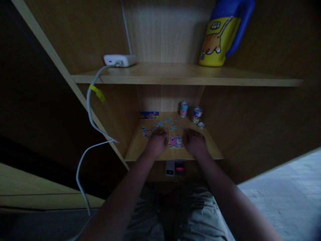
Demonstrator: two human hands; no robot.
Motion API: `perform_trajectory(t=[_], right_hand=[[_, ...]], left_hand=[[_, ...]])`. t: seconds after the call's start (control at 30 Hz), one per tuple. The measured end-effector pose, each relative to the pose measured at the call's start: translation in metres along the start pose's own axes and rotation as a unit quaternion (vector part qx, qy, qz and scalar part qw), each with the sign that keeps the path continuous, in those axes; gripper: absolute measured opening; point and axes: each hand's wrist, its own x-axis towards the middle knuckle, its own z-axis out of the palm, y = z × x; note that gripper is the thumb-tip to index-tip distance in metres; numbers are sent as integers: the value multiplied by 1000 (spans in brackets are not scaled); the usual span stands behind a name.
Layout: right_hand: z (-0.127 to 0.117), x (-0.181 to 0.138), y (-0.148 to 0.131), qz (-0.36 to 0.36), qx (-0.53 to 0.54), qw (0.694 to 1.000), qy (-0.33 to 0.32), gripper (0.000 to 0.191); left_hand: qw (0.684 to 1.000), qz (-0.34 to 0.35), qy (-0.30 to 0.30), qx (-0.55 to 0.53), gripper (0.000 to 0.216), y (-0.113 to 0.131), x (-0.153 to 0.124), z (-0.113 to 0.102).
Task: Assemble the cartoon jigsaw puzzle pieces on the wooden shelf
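Note:
A small, partly joined jigsaw patch point(175, 141) with pink and white figures lies on the low wooden shelf point(135, 147) between my two hands. My left hand point(157, 142) rests knuckles up just left of it, fingers curled down onto loose pieces. My right hand point(194, 142) sits just right of the patch, fingers bent onto the wood. Several loose blue puzzle pieces point(160, 126) are scattered behind the hands. What the fingertips hold is hidden in the dim light.
Two small printed tins point(184, 108) point(197, 114) and a round lid point(201, 125) stand at the back right. A puzzle picture card point(149, 115) leans back left. Above, a white power bank point(120, 60) with cable and a yellow-blue container point(223, 33) sit on the upper shelf.

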Motion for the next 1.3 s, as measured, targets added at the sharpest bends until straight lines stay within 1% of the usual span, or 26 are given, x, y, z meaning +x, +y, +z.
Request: perform_trajectory(t=[0.63, 0.97, 1.1, 1.3], right_hand=[[5, 1, 3, -1, -4, 1000, 2, 52], [5, 2, 4, -6, 5, 1000, 3, 54], [5, 2, 4, -5, -5, 1000, -7, 55], [4, 2, 2, 3, 2, 1000, 1, 55]], left_hand=[[1000, 4, 6, 1, 17, -3, 0, 3], [1000, 5, 1, 2, 19, 0, 0, 0], [1000, 4, 2, 0, 20, 0, 1, 0], [1000, 6, 9, -7, 19, -2, 0, 2]])
